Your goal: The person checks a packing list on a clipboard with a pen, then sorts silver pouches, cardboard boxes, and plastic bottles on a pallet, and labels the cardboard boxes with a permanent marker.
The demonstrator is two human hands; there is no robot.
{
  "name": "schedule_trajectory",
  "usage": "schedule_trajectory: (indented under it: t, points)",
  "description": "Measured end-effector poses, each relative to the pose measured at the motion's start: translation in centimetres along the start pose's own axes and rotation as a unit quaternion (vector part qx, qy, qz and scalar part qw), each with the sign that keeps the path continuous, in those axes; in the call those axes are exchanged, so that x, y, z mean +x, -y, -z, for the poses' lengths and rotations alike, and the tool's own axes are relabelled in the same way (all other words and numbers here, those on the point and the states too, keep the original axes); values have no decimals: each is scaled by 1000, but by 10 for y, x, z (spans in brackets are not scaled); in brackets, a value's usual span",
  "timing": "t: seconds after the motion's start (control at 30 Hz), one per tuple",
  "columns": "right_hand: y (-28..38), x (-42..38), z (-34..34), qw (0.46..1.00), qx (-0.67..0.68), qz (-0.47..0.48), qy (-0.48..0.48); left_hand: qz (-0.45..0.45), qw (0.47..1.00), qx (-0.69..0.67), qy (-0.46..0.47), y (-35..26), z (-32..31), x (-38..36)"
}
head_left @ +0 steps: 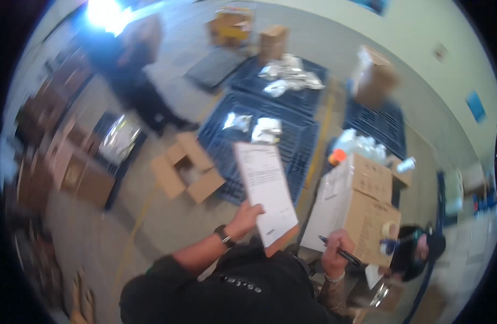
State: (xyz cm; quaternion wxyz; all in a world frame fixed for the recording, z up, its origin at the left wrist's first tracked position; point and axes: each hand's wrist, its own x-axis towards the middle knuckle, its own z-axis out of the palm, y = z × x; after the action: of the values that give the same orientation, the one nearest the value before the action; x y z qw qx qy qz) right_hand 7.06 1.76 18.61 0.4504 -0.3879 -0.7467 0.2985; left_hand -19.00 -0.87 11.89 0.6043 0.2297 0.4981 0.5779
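My left hand (244,220) is closed on the left edge of a clipboard (281,241) bearing a printed white sheet (266,189). The clipboard is held up in front of my body, over the blue pallets. To its right, my right hand (337,252) is closed round a black pen (348,256), whose tip points up and left. Behind that hand stand stacked cardboard boxes (363,218), with a roll of tape (389,229) on them.
Blue pallets (297,135) with silver packets (291,75) lie ahead. An open carton (188,168) is on the floor at left. One person (135,86) carries a box at upper left; another person (416,252) is at lower right. Bottles (362,144) stand beyond the boxes.
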Motion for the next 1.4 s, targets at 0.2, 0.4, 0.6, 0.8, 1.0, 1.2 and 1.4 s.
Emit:
schedule_trajectory:
  t: [0.2, 0.4, 0.6, 0.8, 1.0, 1.2, 1.4]
  points:
    - [-1, 17, -10, 999, 41, -24, 18, -84, 996, 3, -7, 6, -1, -1]
    - [-5, 42, -13, 999, 16, -13, 33, -89, 995, 3, -43, 3, -9, -14]
    - [-19, 53, -15, 997, 2, 40, 66, -92, 994, 7, -67, 7, -1, -20]
    - [-22, 56, -19, 990, 49, 7, 129, -109, 986, -6, -124, 2, -1, -30]
    - [-31, 69, -19, 990, 32, 47, 130, -77, 983, -40, -159, 18, -1, -32]
    - [-21, 96, -22, 983, 74, 59, 159, -59, 982, -13, -177, 2, -14, -40]
    - [-26, 100, -26, 972, 106, 88, 190, -81, 971, -22, -225, 10, -17, -42]
